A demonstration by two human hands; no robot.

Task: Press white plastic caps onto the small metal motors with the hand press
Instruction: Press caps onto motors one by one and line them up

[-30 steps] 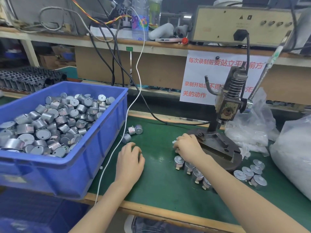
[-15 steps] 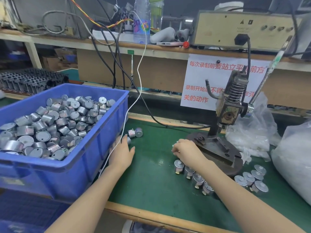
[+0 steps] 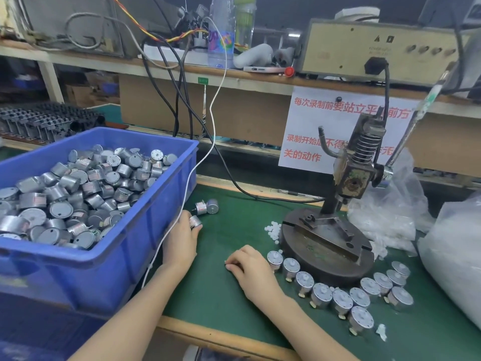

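Draws right hand (image 3: 250,264) back from white caps (image 3: 273,230) since half a second ago, down to tabletop (image 3: 229,308) beside curved row of capped motors (image 3: 322,294). Pushes left hand (image 3: 182,238) further forward along blue bin (image 3: 125,246). Grips loose motor (image 3: 195,221) in left fingers (image 3: 186,217), on tabletop just beside bin wall. Curls right fingers (image 3: 234,264) under, knuckles up; cannot tell whether holding a cap. Two more motors (image 3: 207,207) just beyond left hand. Caps piled against left side of hand press (image 3: 351,178) base. Heap of motors in bin.
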